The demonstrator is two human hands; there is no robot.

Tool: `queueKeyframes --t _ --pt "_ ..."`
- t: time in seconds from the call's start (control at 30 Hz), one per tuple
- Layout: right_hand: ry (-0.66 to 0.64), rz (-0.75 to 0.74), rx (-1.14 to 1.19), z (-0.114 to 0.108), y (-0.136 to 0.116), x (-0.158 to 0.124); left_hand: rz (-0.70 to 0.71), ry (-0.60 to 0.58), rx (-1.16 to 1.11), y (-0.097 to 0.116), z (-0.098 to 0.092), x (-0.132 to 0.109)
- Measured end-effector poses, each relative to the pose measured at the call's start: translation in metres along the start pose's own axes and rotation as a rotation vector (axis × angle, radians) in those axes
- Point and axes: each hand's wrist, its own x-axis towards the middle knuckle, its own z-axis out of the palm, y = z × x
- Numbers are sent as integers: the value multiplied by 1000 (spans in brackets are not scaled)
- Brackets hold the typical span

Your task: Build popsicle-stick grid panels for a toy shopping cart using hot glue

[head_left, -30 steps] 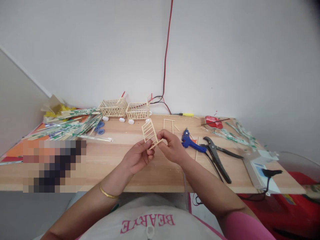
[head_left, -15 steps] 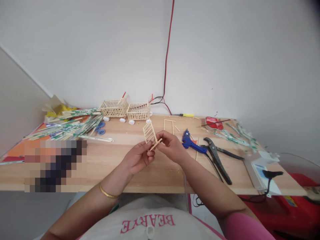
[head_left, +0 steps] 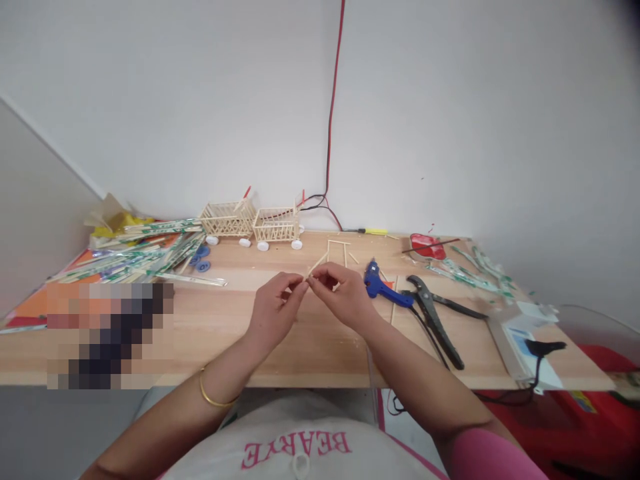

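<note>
Pale wood, a thin stick [head_left: 320,261] slants away over the middle of the surface [head_left: 300,363]. Left hand [head_left: 276,307] and right hand [head_left: 345,293] meet at its near end, the fingers of both pinched on it. The step in hand seems to be aligning it; the next move calls for a light, even grip, as it could twist. Beyond lies a frame [head_left: 337,241]; rightward, a glue gun [head_left: 373,283] and pliers [head_left: 434,321]; farther back, carts [head_left: 277,238].
</note>
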Motion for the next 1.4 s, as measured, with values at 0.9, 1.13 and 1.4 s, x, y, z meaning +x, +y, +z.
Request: queueKeyframes --t 0.9,1.13,1.4 --pt "-4 -283 -414 1 2 -3 -274 131 -147 6 9 6" --pt "7 -274 -257 -2 -6 -4 -492 110 -487 -16 11 14" --pt "58 -158 140 -10 6 2 -816 129 -985 -22 -7 32"
